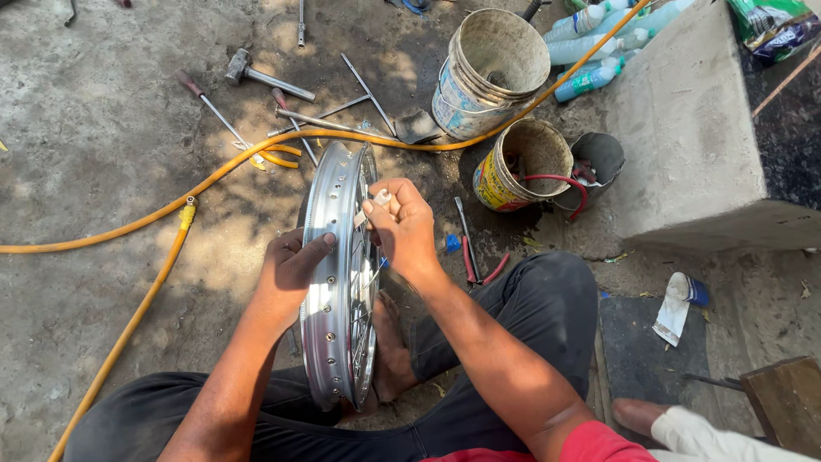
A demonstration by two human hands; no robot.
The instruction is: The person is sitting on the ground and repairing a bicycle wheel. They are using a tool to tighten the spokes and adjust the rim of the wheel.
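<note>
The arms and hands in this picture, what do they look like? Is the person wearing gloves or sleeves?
No gloves: the left hand and the right hand are both bare, with no rings, watch or bands that I can see. Both forearms are bare too. A short red sleeve shows at the top of the right arm. No sleeve shows on the left arm.

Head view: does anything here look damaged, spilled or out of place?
Nothing looks damaged. Tools lie scattered on the ground around the yellow hose, and plastic bottles are heaped by the buckets: untidy, not odd.
</note>
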